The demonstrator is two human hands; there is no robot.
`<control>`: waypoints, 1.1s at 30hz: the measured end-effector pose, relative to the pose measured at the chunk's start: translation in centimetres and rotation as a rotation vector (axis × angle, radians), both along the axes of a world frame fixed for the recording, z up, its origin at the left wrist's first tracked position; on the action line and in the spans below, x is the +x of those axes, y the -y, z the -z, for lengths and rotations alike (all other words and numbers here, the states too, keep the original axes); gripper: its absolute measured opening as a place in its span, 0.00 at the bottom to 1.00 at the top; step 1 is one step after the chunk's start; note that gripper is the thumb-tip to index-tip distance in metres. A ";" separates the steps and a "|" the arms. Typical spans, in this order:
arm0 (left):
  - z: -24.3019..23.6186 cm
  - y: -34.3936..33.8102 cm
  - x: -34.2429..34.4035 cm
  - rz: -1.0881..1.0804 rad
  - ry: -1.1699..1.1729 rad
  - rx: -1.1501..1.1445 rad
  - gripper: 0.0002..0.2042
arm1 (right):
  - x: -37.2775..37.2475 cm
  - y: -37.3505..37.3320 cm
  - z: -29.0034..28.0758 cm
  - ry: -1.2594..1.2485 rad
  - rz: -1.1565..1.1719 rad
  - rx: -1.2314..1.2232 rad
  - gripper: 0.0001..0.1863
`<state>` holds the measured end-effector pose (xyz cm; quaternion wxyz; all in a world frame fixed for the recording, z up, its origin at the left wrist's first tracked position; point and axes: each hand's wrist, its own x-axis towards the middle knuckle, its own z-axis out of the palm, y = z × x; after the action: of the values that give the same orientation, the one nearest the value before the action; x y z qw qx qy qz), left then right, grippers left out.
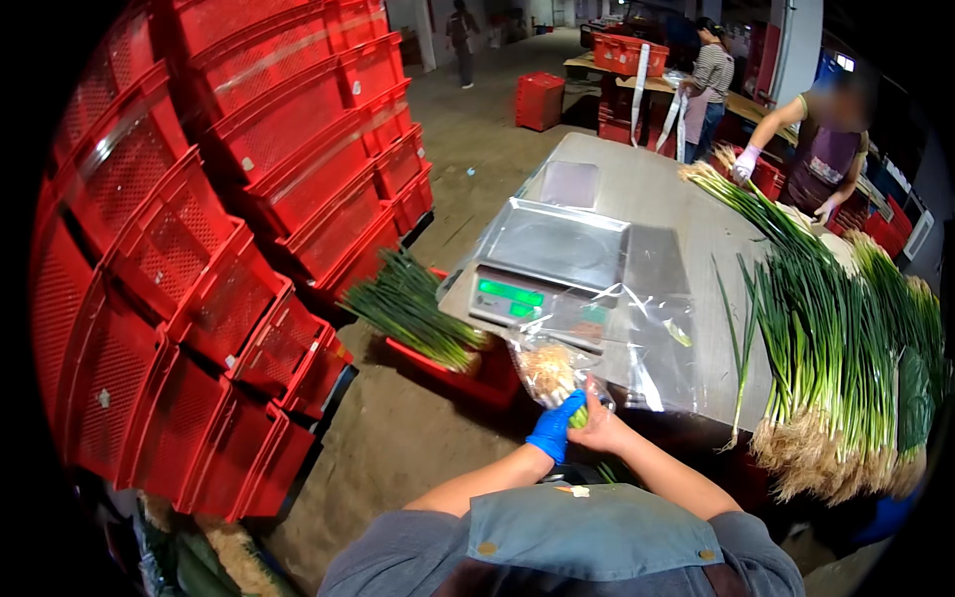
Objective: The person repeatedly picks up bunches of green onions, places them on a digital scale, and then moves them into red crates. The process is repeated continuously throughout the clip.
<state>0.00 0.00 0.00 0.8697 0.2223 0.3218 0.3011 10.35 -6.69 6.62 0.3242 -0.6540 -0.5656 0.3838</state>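
Note:
My left hand [557, 428], in a blue glove, is closed round the stems of a bunch of green onions [549, 368]. My bare right hand [599, 426] grips the same bunch from the right side. The bunch is held roots up, in front of my chest at the table's near edge. A clear plastic bag [524, 348] surrounds its root end. Just beyond the bunch stands a digital scale [557, 244] with a metal pan and a lit green display. Clear plastic sheets or bags [662, 343] lie right of the scale.
Tall stacks of red crates [288, 129] rise on the left. Green onions [418, 308] lie in a red crate beside the table [652, 189]. A large onion pile [816, 348] covers its right side. A co-worker [836, 149] handles onions at the far right; other people stand farther back.

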 end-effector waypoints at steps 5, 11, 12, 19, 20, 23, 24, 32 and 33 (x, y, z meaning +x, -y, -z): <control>-0.8 -4.3 -11.2 -0.185 0.135 -0.011 0.11 | -5.8 -1.4 4.2 -0.308 -0.341 -0.173 0.56; -0.7 -11.6 -22.2 -0.355 0.282 0.099 0.13 | -9.3 -2.0 10.6 -0.777 -0.652 -0.598 0.50; -0.7 -12.9 -24.3 -0.388 0.303 0.049 0.14 | -9.9 -1.9 11.4 -0.754 -0.670 -0.617 0.51; 0.1 -14.6 -31.3 -0.594 0.086 -0.182 0.17 | -15.1 -1.6 14.5 -0.780 -0.680 -0.805 0.54; 0.0 -15.2 -32.3 -0.504 0.108 -0.052 0.27 | -15.5 -2.1 14.4 -0.863 -0.711 -0.782 0.55; -0.4 -17.4 -33.6 -0.572 0.033 -0.076 0.28 | -17.7 -4.5 14.2 -0.847 -0.738 -0.949 0.53; -0.6 -18.2 -33.8 -0.592 0.121 -0.040 0.29 | -18.4 -5.1 13.9 -0.904 -0.726 -0.957 0.52; 4.4 -20.4 -35.6 -0.661 -0.669 0.253 0.43 | -19.5 -8.3 9.7 -0.651 -0.572 -0.694 0.50; 5.8 -19.6 -35.9 -0.558 -0.818 0.284 0.41 | -19.6 -8.4 9.2 -0.673 -0.521 -0.769 0.47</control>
<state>-35.91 19.60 -5.78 0.5207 0.3433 0.6386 0.4507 -9.22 1.67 -2.58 0.1197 -0.4055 -0.3934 0.8164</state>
